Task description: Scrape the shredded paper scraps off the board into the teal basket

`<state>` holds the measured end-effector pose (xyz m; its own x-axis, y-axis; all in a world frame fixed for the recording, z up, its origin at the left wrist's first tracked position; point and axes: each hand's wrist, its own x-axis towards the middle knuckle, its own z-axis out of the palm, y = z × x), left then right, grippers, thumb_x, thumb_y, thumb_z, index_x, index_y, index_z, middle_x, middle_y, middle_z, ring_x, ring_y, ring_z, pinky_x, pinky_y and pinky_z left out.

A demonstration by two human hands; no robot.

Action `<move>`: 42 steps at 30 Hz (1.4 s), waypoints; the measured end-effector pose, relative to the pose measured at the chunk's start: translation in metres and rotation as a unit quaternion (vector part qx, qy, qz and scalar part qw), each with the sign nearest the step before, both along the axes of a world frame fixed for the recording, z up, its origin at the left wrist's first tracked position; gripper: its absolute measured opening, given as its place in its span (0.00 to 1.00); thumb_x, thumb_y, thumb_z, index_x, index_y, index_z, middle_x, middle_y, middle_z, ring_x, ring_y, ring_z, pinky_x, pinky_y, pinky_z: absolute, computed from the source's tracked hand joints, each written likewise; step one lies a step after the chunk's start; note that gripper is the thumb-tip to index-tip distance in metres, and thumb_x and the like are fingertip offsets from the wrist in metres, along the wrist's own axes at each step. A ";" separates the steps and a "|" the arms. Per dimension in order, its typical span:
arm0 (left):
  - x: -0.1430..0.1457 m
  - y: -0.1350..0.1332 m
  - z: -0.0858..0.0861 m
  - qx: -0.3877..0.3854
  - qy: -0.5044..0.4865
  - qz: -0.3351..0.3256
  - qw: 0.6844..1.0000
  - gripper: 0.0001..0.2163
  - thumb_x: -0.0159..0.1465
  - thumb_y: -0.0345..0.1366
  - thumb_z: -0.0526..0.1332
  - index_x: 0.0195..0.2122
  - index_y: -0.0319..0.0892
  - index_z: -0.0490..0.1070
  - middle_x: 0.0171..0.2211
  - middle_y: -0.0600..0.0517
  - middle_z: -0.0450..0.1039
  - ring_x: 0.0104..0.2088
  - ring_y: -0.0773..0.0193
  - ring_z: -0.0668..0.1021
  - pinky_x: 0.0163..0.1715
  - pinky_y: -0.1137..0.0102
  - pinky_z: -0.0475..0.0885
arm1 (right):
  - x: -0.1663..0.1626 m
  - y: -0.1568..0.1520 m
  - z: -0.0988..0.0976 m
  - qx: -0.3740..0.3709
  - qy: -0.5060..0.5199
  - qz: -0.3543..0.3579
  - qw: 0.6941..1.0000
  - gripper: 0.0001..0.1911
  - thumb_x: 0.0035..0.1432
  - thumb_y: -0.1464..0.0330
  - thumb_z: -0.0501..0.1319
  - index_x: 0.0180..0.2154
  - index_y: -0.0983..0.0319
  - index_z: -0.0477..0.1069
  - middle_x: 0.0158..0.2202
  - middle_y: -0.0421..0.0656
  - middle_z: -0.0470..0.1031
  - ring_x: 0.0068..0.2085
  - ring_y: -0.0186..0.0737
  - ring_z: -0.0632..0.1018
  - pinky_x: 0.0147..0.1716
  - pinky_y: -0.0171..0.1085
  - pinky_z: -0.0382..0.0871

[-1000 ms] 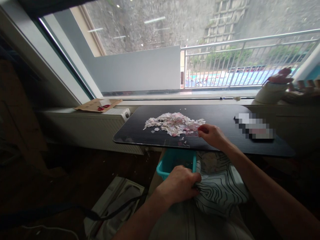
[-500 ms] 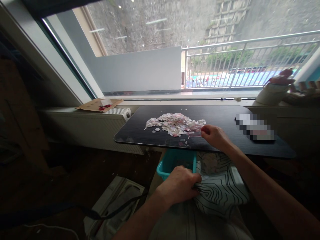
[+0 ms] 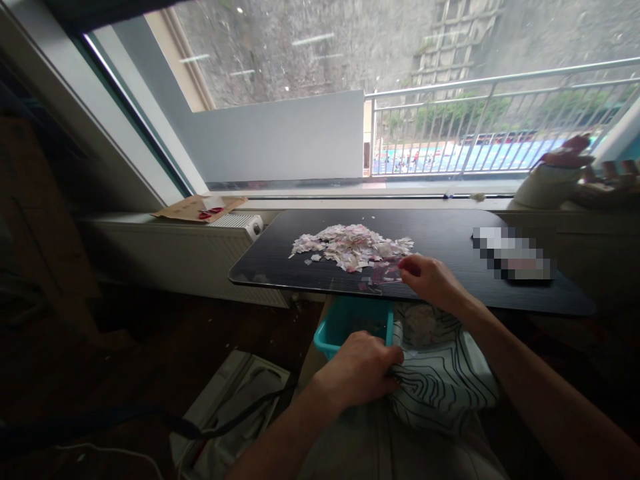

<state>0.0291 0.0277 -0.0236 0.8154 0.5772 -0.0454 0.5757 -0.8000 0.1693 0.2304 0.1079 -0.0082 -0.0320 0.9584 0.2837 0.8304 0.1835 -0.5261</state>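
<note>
On the black counter (image 3: 280,267), the right hand (image 3: 433,283) pinches paper scraps (image 3: 353,245) near the front edge, while below that edge the left hand (image 3: 357,370) clenches a patterned bag (image 3: 440,380) by its rim, and low, gentle pulls should limit scatter.

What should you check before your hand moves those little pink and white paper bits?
1. Right hand touches the near edge of the pile of pink and white paper scraps: ok.
2. Left hand grips the soft white bag with black wavy lines: ok.
3. Bag mouth sits below the black table edge: ok.
4. Teal plastic bin beside the bag: ok.
5. Stray scraps near the table edge: not ok.
6. Room left inside the bag: cannot tell.
</note>
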 end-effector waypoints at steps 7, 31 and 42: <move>0.001 0.000 0.000 -0.005 0.003 0.001 1.000 0.12 0.57 0.42 0.66 0.39 0.45 0.71 0.28 0.54 0.74 0.31 0.58 0.77 0.31 0.70 0.65 | 0.008 -0.002 0.002 0.027 -0.003 -0.005 1.000 0.12 0.53 0.64 0.57 0.38 0.61 0.75 0.33 0.44 0.80 0.35 0.43 0.78 0.33 0.36 0.66; -0.019 0.001 0.010 0.006 0.004 0.023 1.000 0.08 0.57 0.41 0.65 0.34 0.44 0.70 0.26 0.55 0.71 0.30 0.59 0.75 0.29 0.71 0.64 | -0.006 -0.012 -0.019 0.020 0.084 0.132 0.987 0.12 0.55 0.62 0.58 0.36 0.60 0.76 0.32 0.41 0.79 0.31 0.38 0.77 0.32 0.34 0.69; -0.017 0.001 0.011 -0.016 0.004 0.036 0.999 0.08 0.56 0.41 0.65 0.34 0.44 0.70 0.27 0.53 0.73 0.31 0.58 0.76 0.32 0.70 0.66 | -0.001 -0.008 -0.020 0.027 0.071 0.109 0.991 0.13 0.55 0.61 0.58 0.37 0.61 0.76 0.30 0.42 0.79 0.30 0.38 0.76 0.31 0.35 0.68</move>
